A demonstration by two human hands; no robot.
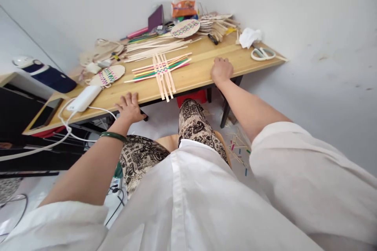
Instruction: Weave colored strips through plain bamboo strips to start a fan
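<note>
My left hand (129,108) rests on the front edge of the wooden table, fingers spread and holding nothing. On the table's right part, near its front edge, my right hand (221,70) leans with its fingers curled in; nothing shows in it. Between the two hands lies a partly woven piece of flat strips (161,69), pale ones crossing green, yellow and pink ones, with loose ends on all sides. Some pale ends stick out over the front edge. Neither hand touches it. Left of it sits a finished oval woven piece (110,76) with a coloured pattern.
Bundled pale strips (157,48) lie behind the weaving, beside another woven oval (185,28). White-handled scissors (263,53) and crumpled tissue (249,37) are at the right. A white power strip (85,99) with cable, a phone (46,113) and a dark blue bottle (48,76) stand left.
</note>
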